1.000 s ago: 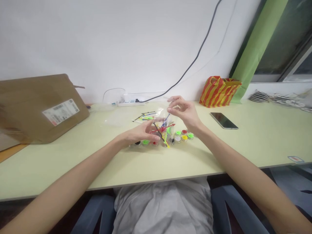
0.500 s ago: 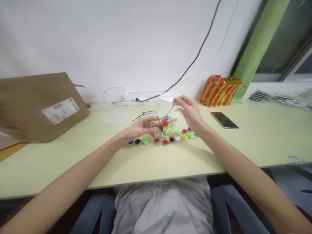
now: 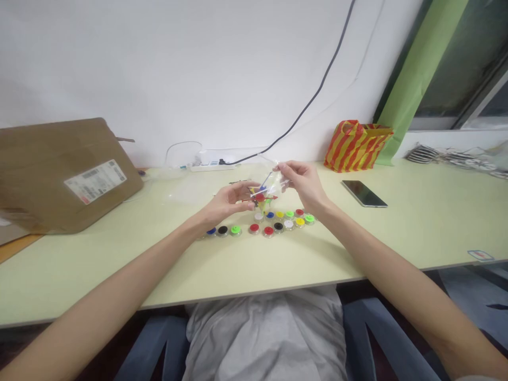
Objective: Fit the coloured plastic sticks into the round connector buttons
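Observation:
A small clear plastic bag [image 3: 266,189] with several thin coloured sticks in it is held up above the pale green table [image 3: 254,259]. My left hand [image 3: 226,202] pinches its lower left side. My right hand [image 3: 302,182] pinches its upper right corner. Below the bag, a row of small round pots with coloured lids [image 3: 273,225] lies on the table: blue, black, green, red, yellow and white ones.
A brown cardboard parcel [image 3: 59,172] with a white label leans at the left. A white power strip [image 3: 212,165] with a black cable lies by the wall. A dark phone [image 3: 364,193] and a red-and-yellow striped bag [image 3: 355,145] are at the right.
Both hands have lifted the bag off the table, uncovering the pots beneath. My right hand closed on the bag's top corner and drew in toward the left hand.

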Motion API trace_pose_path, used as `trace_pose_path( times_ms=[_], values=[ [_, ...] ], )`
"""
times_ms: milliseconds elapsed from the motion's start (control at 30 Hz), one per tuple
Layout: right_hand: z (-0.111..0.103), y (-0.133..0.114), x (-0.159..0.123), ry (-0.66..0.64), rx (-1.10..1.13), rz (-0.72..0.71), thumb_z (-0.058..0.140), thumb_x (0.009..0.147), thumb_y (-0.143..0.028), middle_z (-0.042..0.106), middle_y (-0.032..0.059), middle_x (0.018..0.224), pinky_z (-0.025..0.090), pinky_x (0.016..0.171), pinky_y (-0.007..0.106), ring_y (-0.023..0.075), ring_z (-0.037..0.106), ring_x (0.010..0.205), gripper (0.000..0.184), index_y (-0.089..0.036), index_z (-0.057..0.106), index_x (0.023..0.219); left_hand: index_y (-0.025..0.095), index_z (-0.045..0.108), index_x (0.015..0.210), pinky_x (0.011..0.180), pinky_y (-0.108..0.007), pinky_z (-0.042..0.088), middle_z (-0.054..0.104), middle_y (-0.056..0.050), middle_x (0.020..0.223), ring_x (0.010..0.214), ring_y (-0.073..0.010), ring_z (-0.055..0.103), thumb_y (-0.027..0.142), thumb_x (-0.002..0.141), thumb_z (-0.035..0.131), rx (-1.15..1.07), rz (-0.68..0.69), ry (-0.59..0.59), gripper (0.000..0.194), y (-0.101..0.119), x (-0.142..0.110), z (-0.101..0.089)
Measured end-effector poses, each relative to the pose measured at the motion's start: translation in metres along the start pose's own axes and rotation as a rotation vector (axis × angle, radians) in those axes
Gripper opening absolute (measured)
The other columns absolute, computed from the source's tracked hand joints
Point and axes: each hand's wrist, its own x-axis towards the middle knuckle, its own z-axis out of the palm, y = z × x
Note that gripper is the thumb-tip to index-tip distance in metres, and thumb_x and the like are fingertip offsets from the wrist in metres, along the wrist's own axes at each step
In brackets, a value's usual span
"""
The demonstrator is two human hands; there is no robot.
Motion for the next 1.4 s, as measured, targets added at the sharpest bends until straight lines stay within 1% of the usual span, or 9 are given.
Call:
trace_pose_path(
  times_ms=[100, 233, 367, 567, 800, 933, 1033, 1267, 1400],
  values=[
    [0.003, 0.0, -0.001, -0.01, 0.049, -0.063, 0.082, 0.078, -0.057, 0.068, 0.0027, 0.073, 0.06, 0.065, 0.033, 0.0159, 0.065, 0.066, 0.041, -0.019, 0.08, 0.09, 0.023, 0.069, 0.131, 0.106, -0.044, 0.053, 0.068, -0.012, 0.136, 0.123, -0.0296, 0.065, 0.039, 0.083, 0.082, 0.052, 0.033, 0.096, 0.053, 0.0, 0.001, 0.001],
    [0.009, -0.003, -0.004, -0.032, 0.064, -0.055, 0.085, 0.074, -0.055, 0.078, 0.0063, 0.092, 0.063, 0.084, 0.041, 0.0225, 0.073, 0.086, 0.041, -0.02, 0.081, 0.097, 0.021, 0.074, 0.123, 0.096, -0.042, 0.056, 0.077, -0.011, 0.113, 0.103, -0.0272, 0.073, 0.047, 0.085, 0.079, 0.125, 0.052, 0.278, 0.046, -0.003, 0.002, -0.003],
    [0.012, -0.002, -0.008, -0.063, 0.012, -0.058, 0.084, 0.077, -0.048, 0.08, 0.0083, 0.099, 0.06, 0.093, 0.044, 0.0262, 0.075, 0.099, 0.035, -0.021, 0.081, 0.099, 0.021, 0.077, 0.117, 0.106, -0.043, 0.051, 0.075, -0.011, 0.122, 0.116, -0.0287, 0.069, 0.048, 0.084, 0.079, 0.231, 0.102, 0.352, 0.043, -0.004, 0.001, -0.008],
    [0.014, 0.009, -0.01, -0.105, -0.084, -0.066, 0.078, 0.085, -0.044, 0.08, 0.0088, 0.094, 0.058, 0.089, 0.04, 0.0254, 0.076, 0.096, 0.029, -0.019, 0.076, 0.098, 0.021, 0.076, 0.117, 0.106, -0.042, 0.05, 0.073, -0.012, 0.127, 0.12, -0.0281, 0.066, 0.051, 0.086, 0.076, 0.251, 0.11, 0.351, 0.043, 0.0, 0.0, -0.004],
    [0.012, 0.009, -0.005, -0.104, -0.214, -0.029, 0.067, 0.09, -0.054, 0.076, 0.0067, 0.092, 0.053, 0.08, 0.032, 0.0183, 0.067, 0.086, 0.037, -0.018, 0.072, 0.081, 0.021, 0.08, 0.093, 0.094, -0.035, 0.05, 0.077, -0.008, 0.102, 0.102, -0.0237, 0.067, 0.054, 0.094, 0.064, 0.362, 0.201, 0.438, 0.037, 0.005, 0.0, -0.003],
    [0.011, 0.011, -0.003, -0.079, -0.204, 0.061, 0.066, 0.09, -0.054, 0.07, 0.0043, 0.077, 0.048, 0.068, 0.029, 0.0144, 0.057, 0.07, 0.04, -0.018, 0.072, 0.075, 0.02, 0.078, 0.084, 0.089, -0.034, 0.051, 0.077, -0.007, 0.091, 0.091, -0.0221, 0.068, 0.053, 0.095, 0.062, 0.323, 0.148, 0.418, 0.039, 0.002, 0.001, -0.004],
    [0.008, 0.014, -0.002, -0.058, -0.184, 0.099, 0.07, 0.087, -0.048, 0.067, 0.0029, 0.07, 0.044, 0.062, 0.029, 0.0147, 0.056, 0.066, 0.031, -0.018, 0.074, 0.082, 0.019, 0.076, 0.08, 0.087, -0.035, 0.053, 0.076, -0.007, 0.085, 0.086, -0.0218, 0.069, 0.053, 0.095, 0.063, 0.286, 0.109, 0.409, 0.039, -0.002, 0.001, -0.004],
    [0.002, 0.002, -0.001, -0.042, -0.326, -0.195, 0.068, 0.088, -0.035, 0.073, 0.0038, 0.079, 0.049, 0.072, 0.032, 0.0199, 0.07, 0.08, 0.017, -0.02, 0.073, 0.094, 0.018, 0.077, 0.082, 0.089, -0.037, 0.055, 0.076, -0.008, 0.086, 0.087, -0.0225, 0.07, 0.051, 0.094, 0.064, 0.261, 0.144, 0.4, 0.037, 0.001, 0.0, -0.003],
    [-0.004, -0.005, 0.0, -0.107, -0.245, -0.197, 0.068, 0.091, -0.044, 0.075, 0.0054, 0.091, 0.052, 0.079, 0.033, 0.0209, 0.07, 0.092, 0.033, -0.022, 0.07, 0.115, 0.019, 0.08, 0.091, 0.091, -0.036, 0.055, 0.078, -0.01, 0.1, 0.098, -0.0236, 0.07, 0.055, 0.094, 0.064, 0.271, 0.193, 0.446, 0.039, 0.008, -0.001, -0.001]
  ],
)
